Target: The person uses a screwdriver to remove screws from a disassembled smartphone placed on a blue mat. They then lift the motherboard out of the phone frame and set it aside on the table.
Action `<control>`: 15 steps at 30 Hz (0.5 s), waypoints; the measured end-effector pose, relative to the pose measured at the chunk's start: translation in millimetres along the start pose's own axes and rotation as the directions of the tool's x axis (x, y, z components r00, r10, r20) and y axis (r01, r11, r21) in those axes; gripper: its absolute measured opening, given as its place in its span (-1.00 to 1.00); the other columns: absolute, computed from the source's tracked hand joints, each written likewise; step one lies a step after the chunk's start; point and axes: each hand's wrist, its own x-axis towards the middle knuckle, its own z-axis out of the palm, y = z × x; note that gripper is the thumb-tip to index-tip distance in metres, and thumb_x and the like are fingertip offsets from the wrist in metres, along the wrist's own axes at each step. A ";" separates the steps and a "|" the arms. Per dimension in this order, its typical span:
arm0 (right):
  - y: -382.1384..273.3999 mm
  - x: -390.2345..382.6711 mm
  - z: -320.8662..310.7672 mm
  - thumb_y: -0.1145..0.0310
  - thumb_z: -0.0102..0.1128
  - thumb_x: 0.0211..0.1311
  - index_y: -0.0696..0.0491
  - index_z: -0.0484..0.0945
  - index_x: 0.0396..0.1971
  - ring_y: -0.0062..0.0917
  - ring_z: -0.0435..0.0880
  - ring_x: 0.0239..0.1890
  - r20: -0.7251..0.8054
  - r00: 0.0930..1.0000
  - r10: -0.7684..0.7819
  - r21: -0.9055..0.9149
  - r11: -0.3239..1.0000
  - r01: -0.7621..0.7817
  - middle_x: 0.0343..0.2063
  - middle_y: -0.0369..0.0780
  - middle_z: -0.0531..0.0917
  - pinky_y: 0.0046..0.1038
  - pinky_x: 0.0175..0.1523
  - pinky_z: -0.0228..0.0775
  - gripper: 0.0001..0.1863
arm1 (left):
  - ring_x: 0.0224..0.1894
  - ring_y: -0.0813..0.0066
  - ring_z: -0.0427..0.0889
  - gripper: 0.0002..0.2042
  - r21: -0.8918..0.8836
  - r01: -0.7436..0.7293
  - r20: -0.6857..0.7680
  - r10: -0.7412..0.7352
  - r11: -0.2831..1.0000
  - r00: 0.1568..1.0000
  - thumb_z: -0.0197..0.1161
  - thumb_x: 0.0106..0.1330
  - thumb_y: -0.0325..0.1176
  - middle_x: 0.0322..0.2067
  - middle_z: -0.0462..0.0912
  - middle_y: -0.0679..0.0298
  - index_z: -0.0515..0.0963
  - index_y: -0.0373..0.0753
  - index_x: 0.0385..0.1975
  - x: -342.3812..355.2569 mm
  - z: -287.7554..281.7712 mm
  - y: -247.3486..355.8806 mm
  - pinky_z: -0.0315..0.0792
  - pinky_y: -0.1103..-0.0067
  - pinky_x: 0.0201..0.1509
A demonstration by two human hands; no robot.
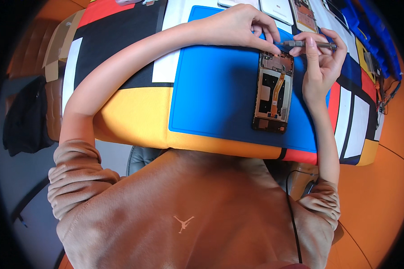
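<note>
Lengthwise, an opened phone (266, 95) lay with its internals exposed on the right part of a blue mat (206, 89), atop the patterned worktop (130, 110). Near the phone's far end, our right hand (322, 71) gripped a slender grey screwdriver-like tool (297, 44); our left hand (243, 29) bent its fingers narrowly beside the tip, though whether they pinched anything we could not tell.

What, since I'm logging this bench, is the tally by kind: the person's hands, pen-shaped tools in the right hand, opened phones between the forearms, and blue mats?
Hands: 2, left hand and right hand
Pen-shaped tool: 1
Opened phone: 1
Blue mat: 1
Total: 5
</note>
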 end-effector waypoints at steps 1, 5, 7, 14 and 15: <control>-0.4 1.3 1.1 0.54 0.00 0.55 0.18 0.17 0.22 -0.53 0.67 -0.31 -0.022 1.000 0.002 0.025 1.000 -0.002 -0.14 0.02 0.67 -0.53 -0.14 0.57 -0.64 | -0.27 0.53 0.68 -0.67 0.115 -0.109 0.041 0.105 0.987 0.994 0.34 0.42 -0.04 -0.31 0.75 0.19 0.76 -0.19 -0.13 5.7 1.4 -3.4 0.53 0.65 -0.13; -1.4 6.2 12.2 0.50 -0.02 0.56 0.17 0.17 0.21 -0.66 0.57 -0.41 -0.101 0.995 -0.023 0.069 0.997 0.030 -0.21 -0.04 0.68 -0.65 -0.29 0.45 -0.66 | -0.35 0.62 0.60 -0.49 0.030 -0.078 -0.035 0.079 0.997 0.996 0.12 0.50 0.14 -0.31 0.75 0.24 0.73 -0.22 -0.08 11.6 4.7 -18.7 0.52 0.66 -0.18; 0.0 7.0 20.6 0.50 -0.01 0.56 0.17 0.18 0.20 -0.69 0.55 -0.41 -0.082 0.995 -0.061 0.054 0.996 0.065 -0.24 -0.07 0.67 -0.67 -0.30 0.43 -0.67 | -0.36 0.61 0.60 -0.53 -0.039 -0.071 -0.082 0.067 0.997 0.994 0.10 0.53 0.08 -0.31 0.75 0.25 0.73 -0.24 -0.07 13.0 5.8 -23.9 0.53 0.64 -0.18; 10.1 1.1 29.5 0.46 0.00 0.56 0.14 0.21 0.18 -0.78 0.43 -0.49 -0.091 0.982 -0.166 -0.108 0.982 0.156 -0.34 -0.11 0.69 -0.75 -0.39 0.26 -0.69 | -0.35 0.57 0.61 -0.63 -0.071 -0.075 -0.047 0.072 0.995 0.996 0.19 0.48 -0.07 -0.31 0.75 0.23 0.72 -0.27 -0.08 13.7 4.4 -19.1 0.55 0.59 -0.12; 11.3 1.1 27.3 0.46 0.00 0.56 0.14 0.22 0.17 -0.78 0.43 -0.50 -0.090 0.984 -0.154 -0.120 0.982 0.143 -0.35 -0.11 0.69 -0.75 -0.39 0.26 -0.69 | -0.34 0.59 0.58 -0.67 -0.117 -0.051 -0.030 0.048 0.992 0.998 0.18 0.49 -0.12 -0.35 0.72 0.27 0.70 -0.27 -0.14 12.7 3.9 -16.9 0.51 0.60 -0.13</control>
